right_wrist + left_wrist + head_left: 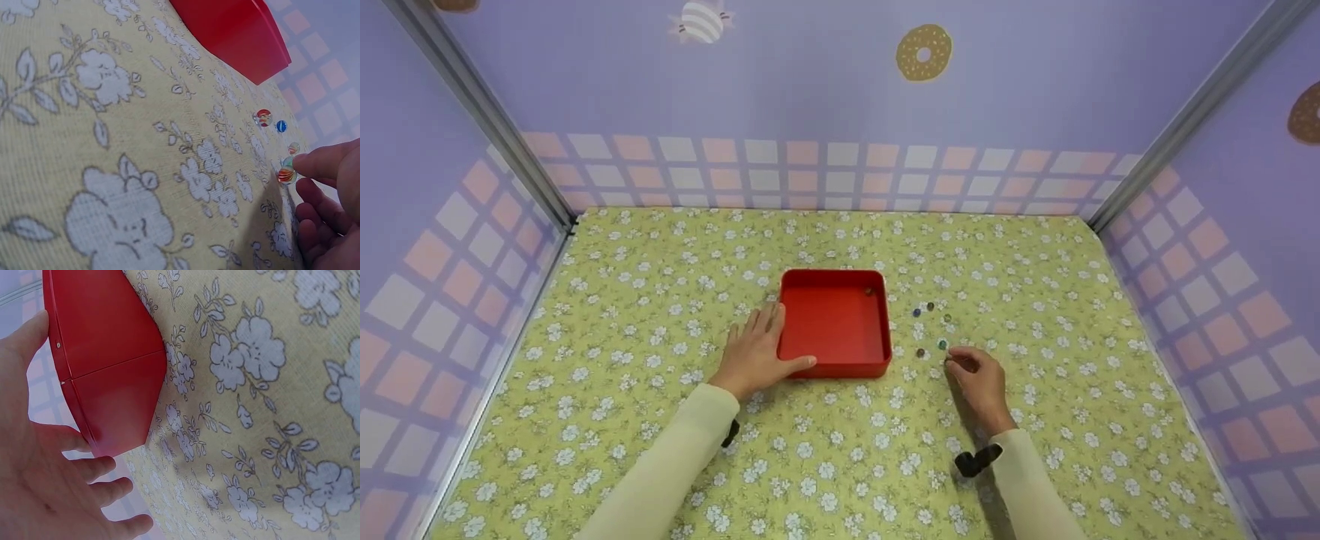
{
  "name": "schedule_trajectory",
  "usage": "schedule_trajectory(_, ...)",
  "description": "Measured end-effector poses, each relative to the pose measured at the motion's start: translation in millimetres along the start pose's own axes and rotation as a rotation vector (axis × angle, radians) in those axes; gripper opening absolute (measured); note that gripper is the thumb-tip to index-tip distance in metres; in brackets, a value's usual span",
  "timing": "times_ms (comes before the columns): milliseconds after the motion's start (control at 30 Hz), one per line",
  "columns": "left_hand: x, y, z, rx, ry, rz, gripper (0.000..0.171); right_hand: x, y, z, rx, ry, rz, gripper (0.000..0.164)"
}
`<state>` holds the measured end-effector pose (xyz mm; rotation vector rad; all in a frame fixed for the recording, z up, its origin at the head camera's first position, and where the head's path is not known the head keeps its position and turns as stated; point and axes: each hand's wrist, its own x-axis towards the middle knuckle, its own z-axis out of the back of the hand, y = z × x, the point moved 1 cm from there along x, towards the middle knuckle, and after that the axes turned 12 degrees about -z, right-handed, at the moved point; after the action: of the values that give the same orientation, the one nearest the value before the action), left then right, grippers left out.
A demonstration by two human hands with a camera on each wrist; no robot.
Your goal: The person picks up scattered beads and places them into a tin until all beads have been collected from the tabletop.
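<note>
"Lilac walls (825, 90) with pink and white checks, and a yellow-green cloth (829, 427) scattered with white flowers. What have you got there?"

"A little glass marble (287, 175). My right hand (981, 381) pinches it between thumb and fingertip, out to the right of the red box (834, 371). It's clear and shiny, with orange and yellow streaks inside."

"And the rest?"

"Five lie loose on the cloth to the right of the box: a blue marble (916, 313), a dark marble (930, 306) near it, a pale marble (947, 318), a red-and-clear marble (263, 117) and a green marble (943, 344), just beside my fingertips."

"Your other hand?"

"My left hand (751, 360) is spread at the box's near left corner, thumb on the near rim, fingers along the side. The box is glossy, open-topped, roughly square; a brownish marble (868, 291) sits near its far right corner."
</note>
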<state>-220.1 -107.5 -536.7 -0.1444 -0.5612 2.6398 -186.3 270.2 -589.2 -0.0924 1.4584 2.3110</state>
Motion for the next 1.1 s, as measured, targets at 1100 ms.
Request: schedule_trajectory(1100,-0.1,-0.2,-0.3,-0.017,0.007,0.009,0.110,0.9,2.0,-3.3,-0.097,-0.013,0.016,0.021)
